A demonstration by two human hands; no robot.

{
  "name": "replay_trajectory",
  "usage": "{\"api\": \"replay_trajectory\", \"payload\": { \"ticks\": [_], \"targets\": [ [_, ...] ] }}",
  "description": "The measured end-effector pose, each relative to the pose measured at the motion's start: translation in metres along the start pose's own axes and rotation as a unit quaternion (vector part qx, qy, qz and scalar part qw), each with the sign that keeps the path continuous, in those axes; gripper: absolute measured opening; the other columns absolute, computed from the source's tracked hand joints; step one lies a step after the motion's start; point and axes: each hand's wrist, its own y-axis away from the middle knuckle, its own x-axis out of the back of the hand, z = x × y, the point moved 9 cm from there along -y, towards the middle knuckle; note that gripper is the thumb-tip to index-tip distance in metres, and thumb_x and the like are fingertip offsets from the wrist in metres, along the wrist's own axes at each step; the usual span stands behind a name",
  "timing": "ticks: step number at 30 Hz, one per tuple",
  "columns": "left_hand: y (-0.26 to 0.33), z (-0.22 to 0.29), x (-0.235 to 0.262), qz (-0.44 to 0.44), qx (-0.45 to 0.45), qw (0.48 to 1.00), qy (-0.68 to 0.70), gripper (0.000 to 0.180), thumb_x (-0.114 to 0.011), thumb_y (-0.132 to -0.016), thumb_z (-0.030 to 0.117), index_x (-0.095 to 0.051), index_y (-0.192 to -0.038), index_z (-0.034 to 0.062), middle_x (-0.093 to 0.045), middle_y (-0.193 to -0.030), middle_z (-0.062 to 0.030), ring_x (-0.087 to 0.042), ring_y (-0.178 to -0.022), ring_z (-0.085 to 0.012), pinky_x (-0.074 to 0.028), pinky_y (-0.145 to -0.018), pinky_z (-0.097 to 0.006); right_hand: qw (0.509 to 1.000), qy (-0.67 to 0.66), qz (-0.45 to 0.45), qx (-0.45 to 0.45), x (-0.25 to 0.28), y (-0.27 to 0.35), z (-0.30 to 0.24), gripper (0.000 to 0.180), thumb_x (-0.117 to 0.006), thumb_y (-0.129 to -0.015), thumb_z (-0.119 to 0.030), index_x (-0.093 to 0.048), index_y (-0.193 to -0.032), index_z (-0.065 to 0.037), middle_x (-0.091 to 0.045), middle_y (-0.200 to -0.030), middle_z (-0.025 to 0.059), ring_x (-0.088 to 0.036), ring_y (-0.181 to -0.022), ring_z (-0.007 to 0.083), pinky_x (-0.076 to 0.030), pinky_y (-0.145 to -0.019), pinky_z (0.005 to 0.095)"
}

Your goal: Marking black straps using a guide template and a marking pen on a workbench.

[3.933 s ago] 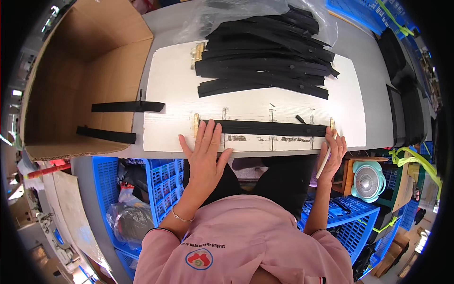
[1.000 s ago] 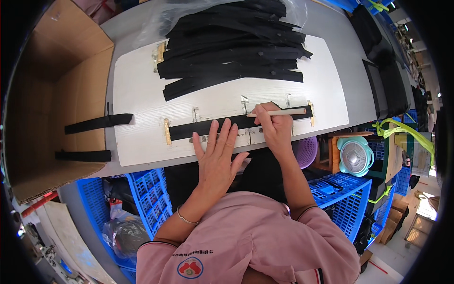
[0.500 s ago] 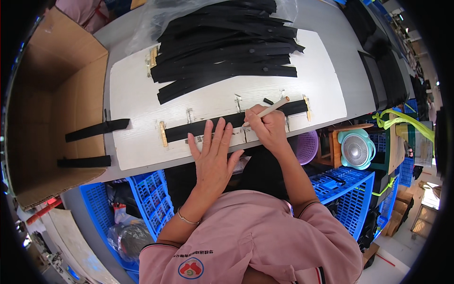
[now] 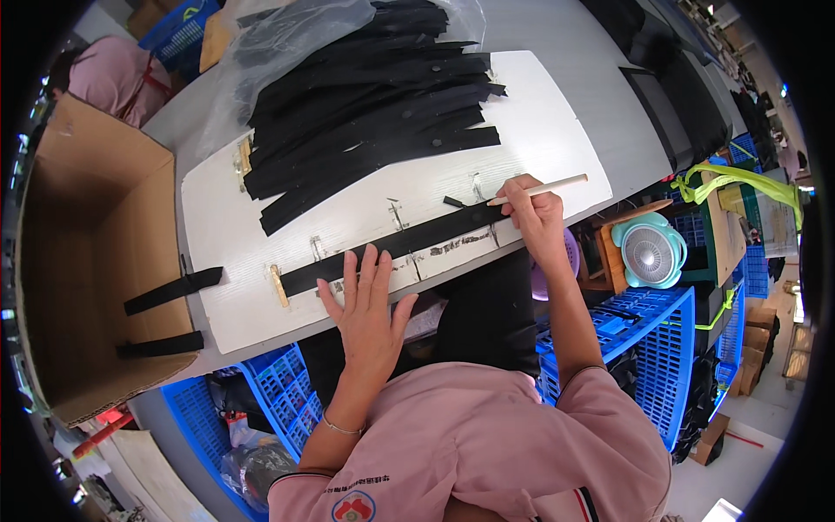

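Note:
A long black strap [image 4: 409, 242] lies along the near edge of a white board [image 4: 557, 139]. My left hand [image 4: 367, 304] presses flat on the strap's left part, fingers spread. My right hand [image 4: 532, 211] holds a thin wooden stick [image 4: 548, 188] like a pen, its tip at the strap's right end. Small metal guides [image 4: 277, 285] stand along the strap. A heap of black straps [image 4: 365, 113] lies at the back of the board.
A large open cardboard box [image 4: 96, 252] stands at the left with two black straps [image 4: 170, 291] hung over its wall. Clear plastic bag [image 4: 287, 43] behind the heap. Blue crates [image 4: 278, 383] and a small fan [image 4: 651, 252] sit below the table. Another person [image 4: 96, 74] is at the far left.
My right hand with the stick has slid right along the strap to its right end. My left hand stays pressed on the strap.

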Motion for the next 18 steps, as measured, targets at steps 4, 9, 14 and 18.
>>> {"api": "replay_trajectory", "payload": {
  "ticks": [4,9,14,18],
  "targets": [
    [-0.015,0.018,0.008,0.057,-0.019,0.995,0.081,0.055,-0.073,-0.095,0.027,-0.058,-0.143,0.0052,-0.051,-0.155,-0.0121,-0.036,-0.151,-0.0339,-0.006,-0.123,-0.063,0.999,-0.032,0.014,-0.008,0.000,-0.001,0.006,0.027,-0.060,-0.106,-0.021,-0.073,-0.090,-0.004,-0.061,-0.071,-0.0008,-0.046,-0.058,0.0019,-0.035,-0.053,0.0188],
    [-0.062,0.073,-0.011,0.090,-0.116,0.979,0.138,0.036,-0.074,-0.093,0.018,-0.068,-0.126,0.0052,-0.063,-0.139,-0.0117,-0.047,-0.140,-0.0343,-0.023,-0.121,-0.058,0.999,-0.041,0.002,0.004,-0.005,-0.001,0.005,0.026,-0.059,-0.107,-0.019,-0.072,-0.091,-0.002,-0.062,-0.074,-0.0010,-0.045,-0.058,0.0020,-0.034,-0.053,0.0200],
    [-0.091,0.085,-0.030,0.129,-0.119,0.973,0.149,0.018,-0.076,-0.086,0.010,-0.074,-0.104,0.0064,-0.069,-0.114,-0.0063,-0.059,-0.111,-0.0286,-0.041,-0.103,-0.044,1.000,-0.001,-0.004,0.021,-0.004,-0.001,0.005,0.023,-0.060,-0.104,-0.014,-0.071,-0.092,0.002,-0.066,-0.076,0.0030,-0.055,-0.065,0.0068,-0.044,-0.060,0.0236],
    [-0.093,0.089,-0.029,0.146,-0.121,0.972,0.135,0.016,-0.076,-0.085,0.009,-0.075,-0.100,0.0071,-0.069,-0.110,-0.0054,-0.060,-0.106,-0.0275,-0.042,-0.095,-0.041,0.999,0.024,-0.013,0.046,-0.005,-0.001,0.002,0.020,-0.062,-0.103,-0.014,-0.071,-0.096,0.003,-0.068,-0.074,0.0071,-0.061,-0.067,0.0104,-0.049,-0.062,0.0274]
  ]
}}
